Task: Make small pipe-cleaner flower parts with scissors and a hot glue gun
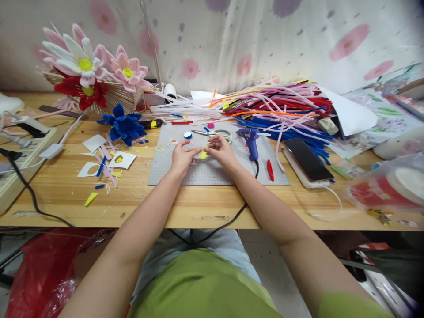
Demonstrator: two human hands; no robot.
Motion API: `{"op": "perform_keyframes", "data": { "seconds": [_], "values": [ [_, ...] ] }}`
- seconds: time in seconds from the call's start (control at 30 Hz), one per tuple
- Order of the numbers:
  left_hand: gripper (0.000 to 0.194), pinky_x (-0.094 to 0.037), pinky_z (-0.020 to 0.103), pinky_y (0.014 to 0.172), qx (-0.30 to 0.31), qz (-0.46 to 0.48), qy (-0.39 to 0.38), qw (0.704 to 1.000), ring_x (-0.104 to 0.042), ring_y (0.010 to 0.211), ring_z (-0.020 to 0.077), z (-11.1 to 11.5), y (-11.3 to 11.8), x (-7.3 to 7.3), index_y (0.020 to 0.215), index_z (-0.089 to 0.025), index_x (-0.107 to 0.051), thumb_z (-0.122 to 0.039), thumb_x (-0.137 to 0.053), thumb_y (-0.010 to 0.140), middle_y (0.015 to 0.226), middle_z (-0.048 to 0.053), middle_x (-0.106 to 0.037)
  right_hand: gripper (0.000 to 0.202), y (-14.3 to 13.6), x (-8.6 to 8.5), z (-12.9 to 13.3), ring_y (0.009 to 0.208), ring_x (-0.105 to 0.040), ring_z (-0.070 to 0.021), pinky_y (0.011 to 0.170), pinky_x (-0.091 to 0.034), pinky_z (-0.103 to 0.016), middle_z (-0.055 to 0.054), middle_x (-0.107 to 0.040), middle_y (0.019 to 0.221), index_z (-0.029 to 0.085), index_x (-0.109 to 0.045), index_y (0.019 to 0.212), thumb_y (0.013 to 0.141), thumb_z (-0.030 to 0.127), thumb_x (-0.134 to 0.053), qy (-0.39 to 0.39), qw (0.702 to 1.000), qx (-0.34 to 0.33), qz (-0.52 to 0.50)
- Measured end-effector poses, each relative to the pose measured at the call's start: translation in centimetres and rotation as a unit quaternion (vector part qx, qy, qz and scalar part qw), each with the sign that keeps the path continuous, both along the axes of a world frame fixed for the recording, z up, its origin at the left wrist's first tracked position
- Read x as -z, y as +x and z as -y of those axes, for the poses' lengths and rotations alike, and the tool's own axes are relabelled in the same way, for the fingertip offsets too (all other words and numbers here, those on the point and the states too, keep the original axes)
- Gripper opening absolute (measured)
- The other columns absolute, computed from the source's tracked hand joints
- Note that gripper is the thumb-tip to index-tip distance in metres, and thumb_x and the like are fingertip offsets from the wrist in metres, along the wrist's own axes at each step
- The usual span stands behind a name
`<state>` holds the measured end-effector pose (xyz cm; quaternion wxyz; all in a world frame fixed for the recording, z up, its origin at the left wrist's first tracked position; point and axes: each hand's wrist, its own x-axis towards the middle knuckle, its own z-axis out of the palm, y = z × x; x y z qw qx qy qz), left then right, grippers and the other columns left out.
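Note:
Over the grey cutting mat (165, 170), both hands meet at a small yellow piece (203, 154), too small to tell its exact kind. My left hand (183, 155) pinches its left side between thumb and fingers. From the right, my right hand (221, 151) has its fingertips closed on the same piece. Just beyond the hands lie scissors (223, 134) with pale green handles and a small round blue-and-white lid (187, 135). A blue hot glue gun (251, 143) rests to the right of my right hand, and a red curved strip (270, 170) lies beyond it.
Bundles of coloured pipe cleaners (281, 104) pile along the back. Fuzzy flowers (84, 64) and a blue one (122, 125) stand left, near paper scraps (123, 160). A phone (308, 159) lies on a white power bank at right. The glue gun's cord (238, 214) crosses the table edge.

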<state>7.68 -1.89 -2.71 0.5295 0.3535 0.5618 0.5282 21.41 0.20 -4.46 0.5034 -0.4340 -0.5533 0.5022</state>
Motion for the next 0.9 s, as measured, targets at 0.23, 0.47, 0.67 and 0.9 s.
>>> {"op": "perform_keyframes", "data": {
  "seconds": [0.23,0.47,0.67,0.9],
  "values": [
    [0.058,-0.036,0.020,0.048,-0.023,-0.059,0.033,0.997,-0.060,0.060,0.0129,-0.41,-0.24,0.85,0.096,-0.020,-0.040,-0.022,-0.078,0.052,0.075,0.002,-0.067,0.042,-0.03,0.31,-0.07,0.064,-0.059,-0.0107,0.064,-0.047,-0.027,0.006,-0.061,0.067,0.022,-0.043,0.086,0.057,0.034,-0.072,-0.020,0.999,-0.010,-0.023],
    [0.058,-0.035,0.020,0.048,-0.016,-0.056,0.040,0.998,-0.058,0.059,0.0119,-0.32,-0.26,0.74,0.090,-0.022,-0.036,-0.025,-0.079,0.051,0.072,0.000,-0.065,0.043,-0.12,0.20,0.02,0.064,-0.059,-0.0106,0.069,-0.049,-0.029,0.006,-0.062,0.067,0.023,-0.042,0.086,0.059,0.034,-0.073,-0.027,0.998,-0.032,-0.045],
    [0.060,-0.038,0.021,0.052,0.002,0.042,0.036,0.998,-0.058,0.059,0.0100,-0.31,0.12,0.43,0.085,-0.021,-0.035,-0.023,-0.081,0.045,0.070,-0.004,-0.063,0.045,-0.32,-0.06,0.34,0.070,-0.061,-0.0115,0.069,-0.048,-0.028,0.006,-0.063,0.071,0.024,-0.041,0.091,0.057,0.026,-0.070,-0.045,0.992,-0.099,-0.061],
    [0.056,-0.040,0.022,0.061,0.022,0.052,0.025,0.998,-0.054,0.053,0.0077,-0.48,-0.09,0.63,0.082,-0.019,-0.039,-0.014,-0.080,0.044,0.057,-0.008,-0.058,0.047,-0.62,0.22,0.51,0.060,-0.057,-0.0097,0.066,-0.045,-0.026,0.010,-0.059,0.061,0.023,-0.042,0.092,0.056,0.026,-0.071,-0.032,0.993,-0.117,-0.014]
  ]
}}
